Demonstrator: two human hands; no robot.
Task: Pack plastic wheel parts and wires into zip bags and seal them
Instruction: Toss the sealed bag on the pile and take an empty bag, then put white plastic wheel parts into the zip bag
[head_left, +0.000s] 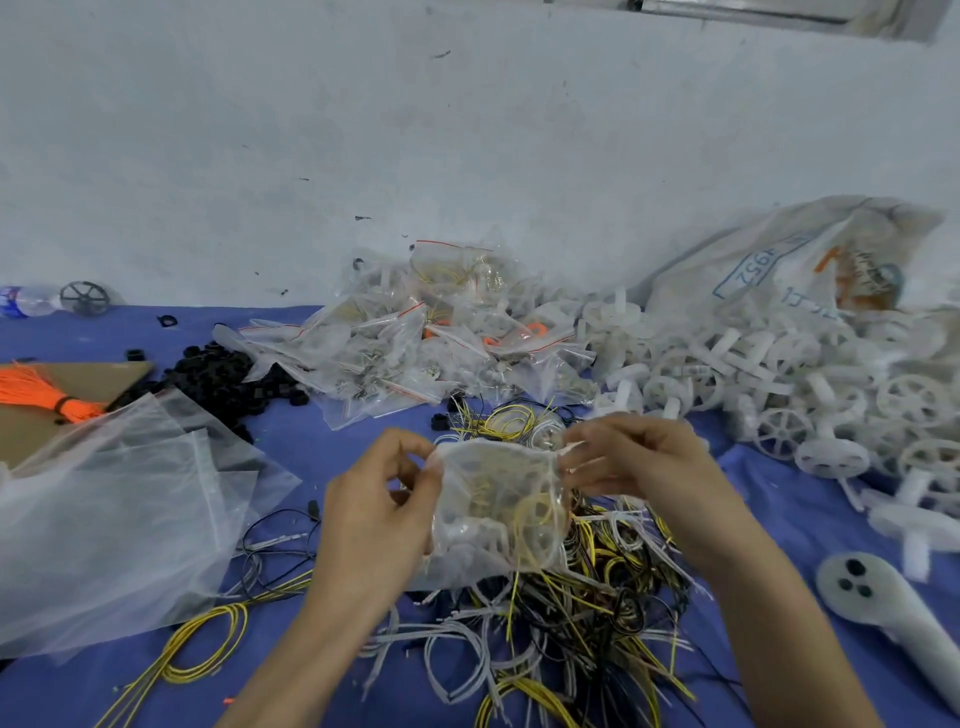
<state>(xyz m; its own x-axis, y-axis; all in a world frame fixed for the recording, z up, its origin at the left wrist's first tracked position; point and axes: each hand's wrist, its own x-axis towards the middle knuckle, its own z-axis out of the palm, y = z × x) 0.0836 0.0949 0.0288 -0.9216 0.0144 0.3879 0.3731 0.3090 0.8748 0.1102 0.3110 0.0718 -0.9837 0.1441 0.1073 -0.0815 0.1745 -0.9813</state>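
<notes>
Left hand (374, 499) on bag (498, 512) (wires (597, 597) beneath)

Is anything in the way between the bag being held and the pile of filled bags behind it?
Only loose wires lie flat on the table between the bag, pinched by left hand and right hand, and the pile.

At ctr, clear plastic zip bag (498, 512) btwn left hand (374, 514) & right hand (639, 462), above tangle of yellow, black and white wires (587, 613) on blue table cover (810, 519). Behind: heap of filled clear zip bags (415, 343). R: pile of white plastic wheels (779, 379). L: stack of empty clear bags (119, 509).
</notes>
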